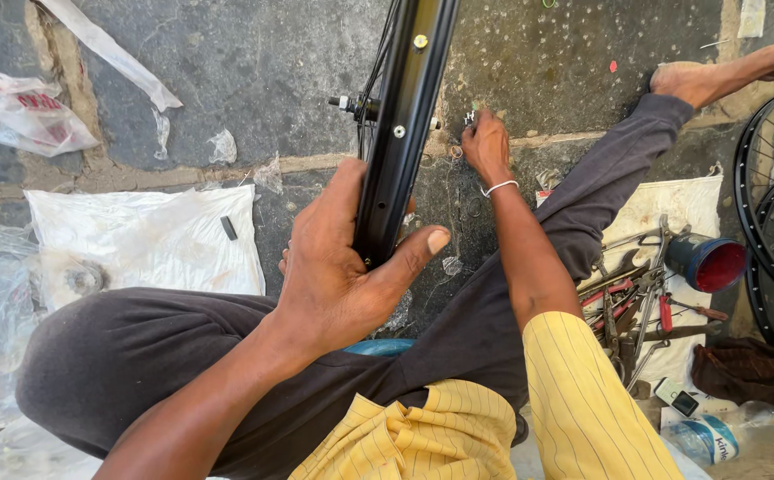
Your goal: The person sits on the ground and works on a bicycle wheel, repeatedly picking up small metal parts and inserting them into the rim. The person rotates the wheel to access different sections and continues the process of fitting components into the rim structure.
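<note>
We sat on stone floor [254,62], legs spread. Left hand [343,267] clenched round black wheel rim [402,116], held upright between knees. Right hand [485,142] further out, fingers pinching small metal part [470,116] at floor. Tools [636,302] lay right, plastic sheets [138,240] left.

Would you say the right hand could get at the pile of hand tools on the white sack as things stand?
Probably yes. The right hand is down at the stone floor beside the black wheel rim, and the hand tools lie just outside the outstretched right leg; only that leg lies between.
</note>
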